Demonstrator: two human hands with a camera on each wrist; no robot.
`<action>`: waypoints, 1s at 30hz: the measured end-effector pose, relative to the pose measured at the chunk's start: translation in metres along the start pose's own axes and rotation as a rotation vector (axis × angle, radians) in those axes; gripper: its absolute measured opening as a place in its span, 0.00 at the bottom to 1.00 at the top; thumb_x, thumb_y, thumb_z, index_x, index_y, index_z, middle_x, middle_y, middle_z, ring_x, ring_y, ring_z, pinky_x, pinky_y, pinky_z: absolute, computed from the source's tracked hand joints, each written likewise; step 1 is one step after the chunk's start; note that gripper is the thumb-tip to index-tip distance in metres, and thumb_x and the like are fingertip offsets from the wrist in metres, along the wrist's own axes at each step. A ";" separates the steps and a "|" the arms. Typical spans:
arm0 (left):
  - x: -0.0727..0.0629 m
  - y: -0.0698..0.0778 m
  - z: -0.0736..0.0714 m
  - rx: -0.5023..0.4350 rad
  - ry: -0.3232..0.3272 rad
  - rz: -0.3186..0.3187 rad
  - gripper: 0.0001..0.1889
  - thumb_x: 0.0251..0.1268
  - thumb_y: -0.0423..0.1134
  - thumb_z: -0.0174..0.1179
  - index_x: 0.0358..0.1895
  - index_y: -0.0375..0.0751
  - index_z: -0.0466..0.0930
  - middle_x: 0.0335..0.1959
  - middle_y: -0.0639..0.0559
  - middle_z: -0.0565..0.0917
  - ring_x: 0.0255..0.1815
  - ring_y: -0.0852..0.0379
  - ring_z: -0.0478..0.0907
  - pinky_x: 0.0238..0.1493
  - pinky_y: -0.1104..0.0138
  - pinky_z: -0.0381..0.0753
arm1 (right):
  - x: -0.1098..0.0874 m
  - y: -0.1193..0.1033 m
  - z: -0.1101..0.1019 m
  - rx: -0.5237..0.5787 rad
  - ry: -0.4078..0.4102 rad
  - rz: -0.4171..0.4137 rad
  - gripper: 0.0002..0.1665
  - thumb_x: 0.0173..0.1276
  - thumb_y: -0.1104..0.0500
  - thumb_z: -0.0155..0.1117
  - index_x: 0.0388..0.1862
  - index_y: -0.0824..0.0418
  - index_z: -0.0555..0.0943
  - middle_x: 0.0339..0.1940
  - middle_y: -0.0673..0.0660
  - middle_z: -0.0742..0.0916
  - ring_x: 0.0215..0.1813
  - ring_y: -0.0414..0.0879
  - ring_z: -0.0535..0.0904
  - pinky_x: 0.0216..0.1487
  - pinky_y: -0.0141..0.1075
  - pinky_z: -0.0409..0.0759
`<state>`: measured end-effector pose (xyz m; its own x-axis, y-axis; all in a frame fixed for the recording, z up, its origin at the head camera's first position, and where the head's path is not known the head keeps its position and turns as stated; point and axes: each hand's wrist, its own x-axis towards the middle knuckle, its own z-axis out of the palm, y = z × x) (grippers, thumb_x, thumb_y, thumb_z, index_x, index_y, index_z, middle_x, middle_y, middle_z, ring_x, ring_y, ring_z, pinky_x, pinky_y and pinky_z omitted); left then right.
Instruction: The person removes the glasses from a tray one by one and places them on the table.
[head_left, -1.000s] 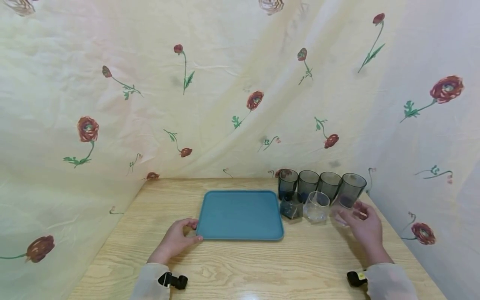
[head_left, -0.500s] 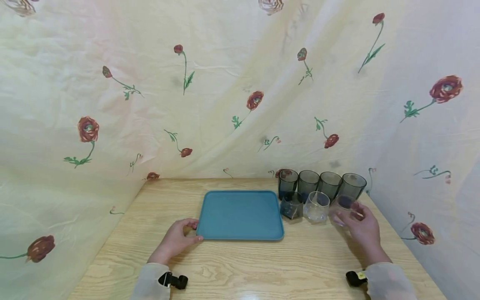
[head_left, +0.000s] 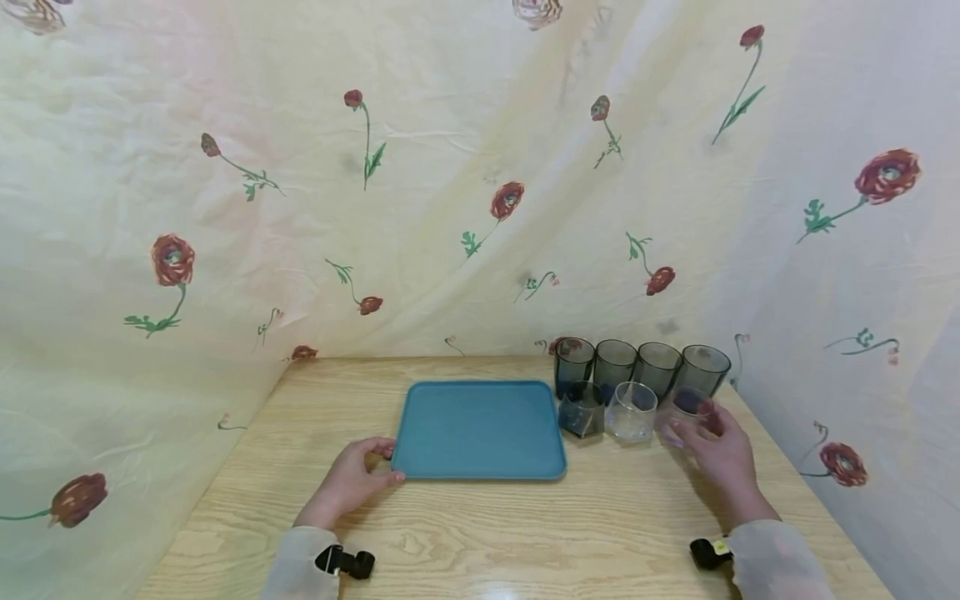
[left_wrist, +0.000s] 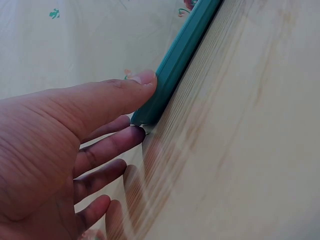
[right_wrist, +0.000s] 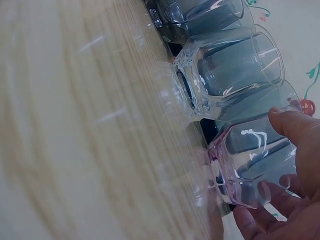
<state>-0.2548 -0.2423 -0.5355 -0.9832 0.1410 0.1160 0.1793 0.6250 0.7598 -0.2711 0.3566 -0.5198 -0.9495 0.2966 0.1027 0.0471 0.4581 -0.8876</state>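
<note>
A blue rectangular tray (head_left: 480, 433) lies flat on the wooden table (head_left: 480, 533). My left hand (head_left: 351, 479) holds its near left corner, with the thumb (left_wrist: 145, 79) on the tray's edge and the fingers at the side. At the right, my right hand (head_left: 726, 454) grips a pinkish clear glass (right_wrist: 250, 155), thumb on one side and fingers around the other. That glass is upright at the right end of a front row. Beside it in the row stand a clear glass (head_left: 632, 417) and a short dark grey glass (head_left: 581, 412).
Behind the front row, several taller smoky grey tumblers (head_left: 617, 367) stand in a line at the table's back right. A flower-printed cloth (head_left: 420, 208) hangs behind and at the sides of the table. The short dark glass stands right beside the tray's right edge.
My right hand has shifted slightly left, its fingers still around the pinkish glass. My left hand and the tray have stayed in place.
</note>
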 end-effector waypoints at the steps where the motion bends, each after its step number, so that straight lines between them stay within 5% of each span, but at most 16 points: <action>1: 0.000 0.000 0.000 0.002 0.000 0.000 0.31 0.57 0.44 0.81 0.64 0.43 0.83 0.47 0.57 0.85 0.58 0.50 0.79 0.68 0.41 0.70 | 0.000 0.000 0.000 0.003 -0.003 0.001 0.50 0.75 0.39 0.67 0.80 0.69 0.60 0.75 0.77 0.67 0.75 0.72 0.64 0.73 0.65 0.63; 16: 0.002 -0.005 0.001 0.003 -0.001 0.014 0.31 0.56 0.44 0.82 0.63 0.43 0.83 0.47 0.57 0.84 0.56 0.51 0.79 0.67 0.41 0.71 | 0.000 0.000 -0.001 -0.007 -0.016 -0.012 0.55 0.76 0.40 0.67 0.83 0.70 0.54 0.76 0.79 0.65 0.76 0.73 0.63 0.73 0.65 0.63; 23: 0.002 -0.003 -0.001 0.022 -0.021 0.001 0.31 0.57 0.46 0.81 0.64 0.44 0.83 0.48 0.57 0.84 0.58 0.50 0.79 0.68 0.41 0.70 | -0.003 -0.011 -0.007 -0.048 0.069 0.004 0.57 0.75 0.40 0.67 0.87 0.61 0.47 0.83 0.73 0.57 0.80 0.73 0.55 0.72 0.69 0.61; 30: 0.001 0.007 -0.015 0.102 -0.065 -0.031 0.39 0.58 0.50 0.79 0.72 0.43 0.75 0.59 0.52 0.83 0.67 0.42 0.75 0.69 0.39 0.70 | -0.005 -0.034 -0.013 -0.142 0.129 -0.168 0.54 0.74 0.41 0.68 0.86 0.61 0.53 0.83 0.74 0.58 0.80 0.76 0.52 0.72 0.74 0.56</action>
<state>-0.2549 -0.2494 -0.5199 -0.9847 0.1672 0.0493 0.1542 0.7040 0.6933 -0.2635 0.3503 -0.4848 -0.9006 0.3067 0.3080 -0.0564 0.6202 -0.7824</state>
